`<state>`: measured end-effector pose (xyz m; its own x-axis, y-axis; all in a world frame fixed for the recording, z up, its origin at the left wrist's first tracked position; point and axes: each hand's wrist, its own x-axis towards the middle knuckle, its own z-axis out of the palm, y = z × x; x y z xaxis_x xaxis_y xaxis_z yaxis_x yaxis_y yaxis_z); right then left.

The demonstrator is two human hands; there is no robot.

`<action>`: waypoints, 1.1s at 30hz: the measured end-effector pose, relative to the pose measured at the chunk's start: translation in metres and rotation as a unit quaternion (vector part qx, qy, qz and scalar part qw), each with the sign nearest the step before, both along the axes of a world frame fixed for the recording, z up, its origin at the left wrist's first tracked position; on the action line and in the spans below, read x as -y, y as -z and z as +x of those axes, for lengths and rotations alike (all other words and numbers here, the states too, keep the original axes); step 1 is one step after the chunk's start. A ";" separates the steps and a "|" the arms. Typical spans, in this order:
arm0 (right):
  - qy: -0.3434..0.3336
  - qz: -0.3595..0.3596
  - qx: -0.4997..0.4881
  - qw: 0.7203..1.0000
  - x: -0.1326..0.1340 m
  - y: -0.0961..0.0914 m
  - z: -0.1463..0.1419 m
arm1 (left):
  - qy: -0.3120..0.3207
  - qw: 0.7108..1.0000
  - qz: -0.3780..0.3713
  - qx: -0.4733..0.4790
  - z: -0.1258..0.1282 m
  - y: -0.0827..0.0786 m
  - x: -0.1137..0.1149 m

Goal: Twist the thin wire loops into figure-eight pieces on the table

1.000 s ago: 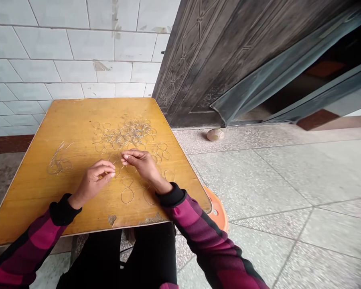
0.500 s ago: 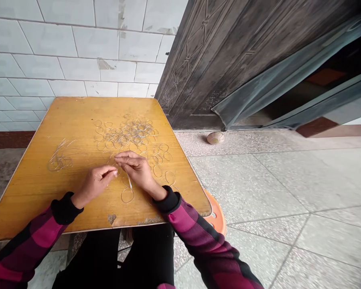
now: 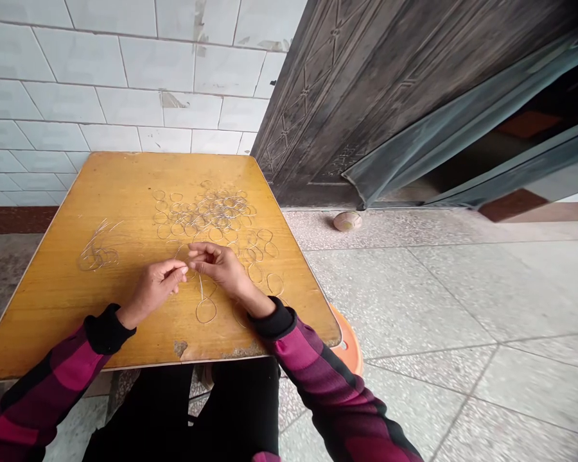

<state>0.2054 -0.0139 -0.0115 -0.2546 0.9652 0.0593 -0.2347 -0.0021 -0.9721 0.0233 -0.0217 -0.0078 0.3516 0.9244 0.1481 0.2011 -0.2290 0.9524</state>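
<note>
The left hand [image 3: 155, 287] and the right hand [image 3: 224, 271] are held close together over the near half of a yellow wooden table [image 3: 125, 173]. The left thumb and index fingertip are brought together in a narrow pinch; whether any wire is gripped between them cannot be told. The right thumb and index finger are parted by a small gap, and it cannot be told whether anything is held there. Below the right hand, a looped wire [image 3: 206, 322] is seen on the table, with its thin stem running up toward the fingers. A pile of wire loops [image 3: 216, 208] is spread beyond the hands, with more loops scattered along its right side. To the left, a bundle of wire strands [image 3: 99, 258] is laid apart from the pile. The near edge of the table is marked by a chipped patch [image 3: 180, 348]. An orange stool [image 3: 350, 346] is partly covered by the table's right corner. The table is bordered at the back by a white tiled wall [image 3: 125, 61]; to the right are seen a dark carved door [image 3: 308, 128] and, on the floor [image 3: 443, 321], a rounded object [image 3: 347, 221].
</note>
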 end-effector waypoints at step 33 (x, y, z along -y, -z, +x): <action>-0.094 0.011 -0.011 0.995 0.011 -0.013 -0.010 | -0.008 0.861 -0.361 0.359 0.000 -0.006 -0.008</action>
